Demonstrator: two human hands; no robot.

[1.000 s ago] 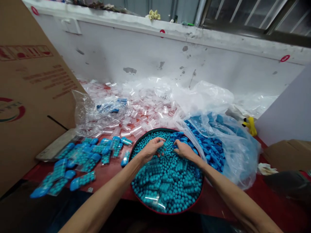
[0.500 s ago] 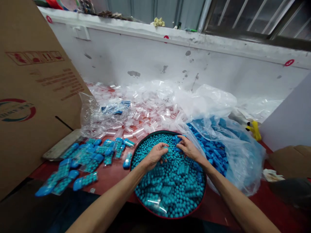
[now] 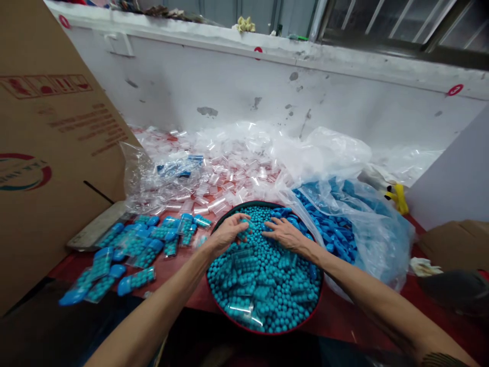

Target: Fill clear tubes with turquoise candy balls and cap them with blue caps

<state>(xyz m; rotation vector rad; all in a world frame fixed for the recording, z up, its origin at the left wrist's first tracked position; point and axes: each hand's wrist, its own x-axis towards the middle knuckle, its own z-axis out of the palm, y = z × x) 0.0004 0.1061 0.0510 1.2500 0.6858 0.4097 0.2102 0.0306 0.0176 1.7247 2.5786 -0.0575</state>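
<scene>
A round tub (image 3: 263, 331) with a dark red rim holds small teal balls (image 3: 267, 295), and clear containers filled with balls lie on them. My left hand (image 3: 231, 232) is over the upper left of the tub, its fingers curled round a clear container of teal balls, partly hidden. At the upper right of the tub, my right hand (image 3: 284, 234) has its fingers spread over the balls, touching a blue cap. More blue caps (image 3: 290, 216) lie along the tub's far right edge.
Capped, filled containers (image 3: 143, 255) lie left of the tub. Behind it are many clear empty containers (image 3: 229, 178). A plastic bag (image 3: 385, 244) with blue caps (image 3: 336, 234) stands at the right. A cardboard box (image 3: 64, 127) rises at the left, beside a flat slab (image 3: 97, 229).
My left hand has moved left and slightly up. My right hand has shifted slightly left and its fingers have spread over the balls. The view has tilted slightly.
</scene>
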